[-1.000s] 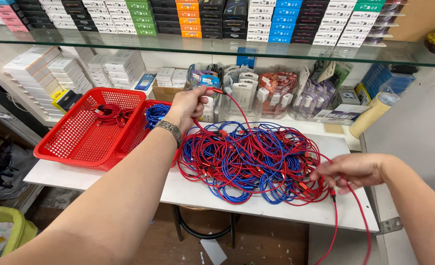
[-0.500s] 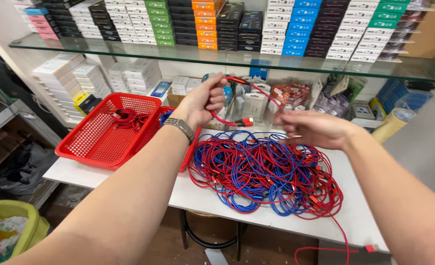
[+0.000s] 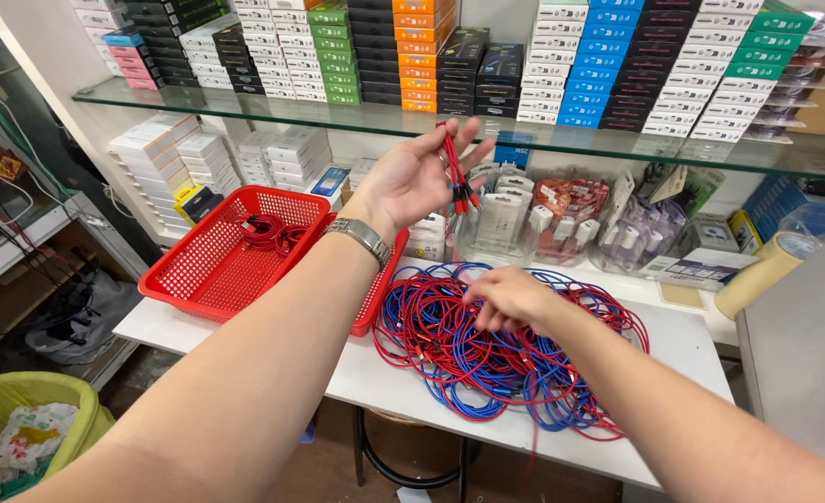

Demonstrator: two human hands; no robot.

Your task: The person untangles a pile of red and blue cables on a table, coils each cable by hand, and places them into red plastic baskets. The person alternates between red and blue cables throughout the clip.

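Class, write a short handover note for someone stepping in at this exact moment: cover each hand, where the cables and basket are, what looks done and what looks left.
Left hand: raised, holding a few red cable ends upright between its fingers.
Right hand: down on the tangled pile of red and blue cables, fingers in the strands.
Red basket: on the white table, left of the pile, with a few coiled red cables inside.
Done: some red cables are in the basket.
Left: most of the pile appears unsorted and tangled.

Cable pile (image 3: 515, 354) fills table middle; red basket (image 3: 245, 251) blocks left.
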